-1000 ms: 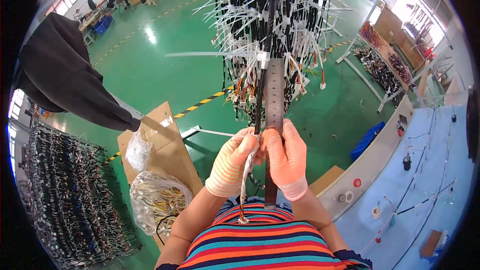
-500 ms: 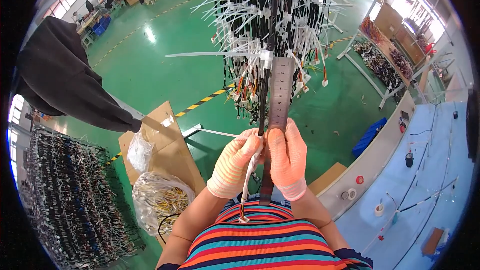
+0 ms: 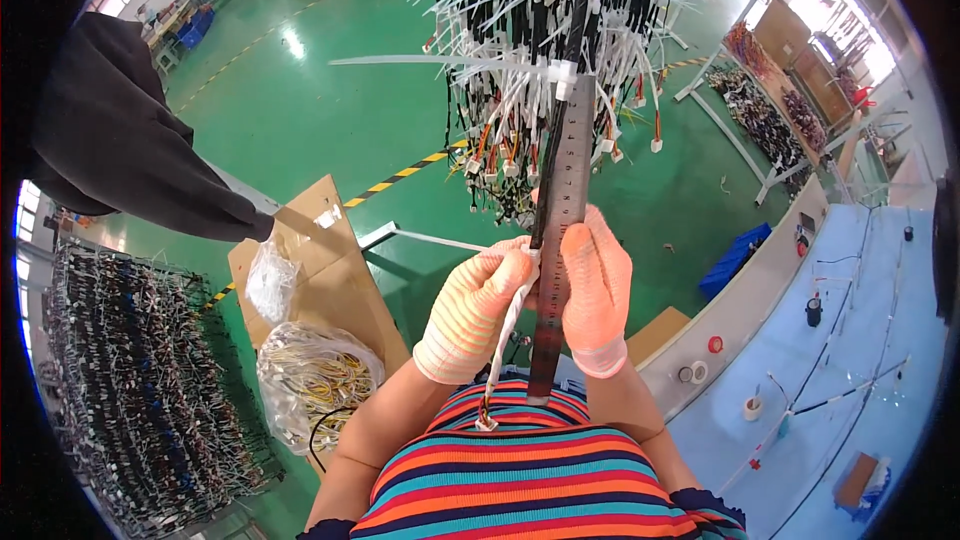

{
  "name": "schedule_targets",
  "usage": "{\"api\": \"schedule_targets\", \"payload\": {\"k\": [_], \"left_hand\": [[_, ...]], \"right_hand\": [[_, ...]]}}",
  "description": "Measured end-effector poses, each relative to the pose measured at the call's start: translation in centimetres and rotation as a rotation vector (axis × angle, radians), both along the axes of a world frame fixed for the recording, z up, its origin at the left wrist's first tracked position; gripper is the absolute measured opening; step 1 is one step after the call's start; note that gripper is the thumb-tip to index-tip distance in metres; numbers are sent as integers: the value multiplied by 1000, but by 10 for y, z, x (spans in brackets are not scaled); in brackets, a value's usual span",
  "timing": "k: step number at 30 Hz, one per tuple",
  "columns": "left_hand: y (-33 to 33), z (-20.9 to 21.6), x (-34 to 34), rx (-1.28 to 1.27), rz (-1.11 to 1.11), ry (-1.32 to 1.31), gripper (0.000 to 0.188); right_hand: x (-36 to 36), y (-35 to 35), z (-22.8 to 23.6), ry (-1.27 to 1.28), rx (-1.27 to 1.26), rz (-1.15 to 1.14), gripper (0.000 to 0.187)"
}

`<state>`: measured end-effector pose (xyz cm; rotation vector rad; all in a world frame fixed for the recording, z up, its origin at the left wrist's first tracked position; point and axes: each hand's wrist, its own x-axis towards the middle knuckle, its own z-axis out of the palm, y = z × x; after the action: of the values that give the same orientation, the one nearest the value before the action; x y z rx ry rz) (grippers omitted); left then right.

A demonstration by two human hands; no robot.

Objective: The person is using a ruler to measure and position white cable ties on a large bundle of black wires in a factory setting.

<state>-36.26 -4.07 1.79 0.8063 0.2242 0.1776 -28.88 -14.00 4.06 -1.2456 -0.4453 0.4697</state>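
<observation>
My left hand (image 3: 468,312), in a striped knit glove, pinches a wire harness (image 3: 548,165) where its black sleeve meets a white-wrapped cable (image 3: 508,325). That cable hangs toward my shirt and ends in a small white connector (image 3: 486,424). A thin white strip, like a cable tie's tail, extends left from these fingers. Higher up, a white cable tie (image 3: 562,78) circles the black sleeve, its long tail pointing left. My right hand (image 3: 597,290), gloved too, holds a steel ruler (image 3: 570,165) lengthwise beside the harness. The ruler's top end lies just below the upper tie.
A dense bundle of hanging harnesses (image 3: 510,20) is ahead. At left are a dark garment (image 3: 140,130), cardboard (image 3: 330,250) with bagged wires (image 3: 320,380), and a harness rack (image 3: 150,380). A blue worktable (image 3: 790,370) stands right, near a blue crate (image 3: 735,260). People sit far back.
Both hands have shifted slightly up and right, along with the harness and ruler. The ruler now tilts right at its top, and my right hand sits a little farther from my left.
</observation>
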Motion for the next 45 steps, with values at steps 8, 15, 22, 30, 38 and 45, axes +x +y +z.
{"api": "schedule_targets", "payload": {"k": [8, 15, 22, 30, 38, 45], "left_hand": [[1, -1, -1, -10, 33, 104, 26], [1, 0, -1, -43, 30, 96, 25], [3, -7, -1, -72, 41, 102, 25], [2, -5, 1, -97, 45, 73, 24], [2, -6, 0, -31, 51, 104, 20], [2, -2, 1, -57, 80, 113, 20]], "right_hand": [[-1, 12, -8, -10, 199, -76, 38], [-2, 12, -7, -75, 136, -91, 36], [-2, 13, -6, -206, 76, -153, 33], [-5, 16, -4, -227, 58, -179, 40], [-7, 17, -15, -379, 66, -246, 36], [-7, 18, -10, -377, 58, -220, 34]]}}
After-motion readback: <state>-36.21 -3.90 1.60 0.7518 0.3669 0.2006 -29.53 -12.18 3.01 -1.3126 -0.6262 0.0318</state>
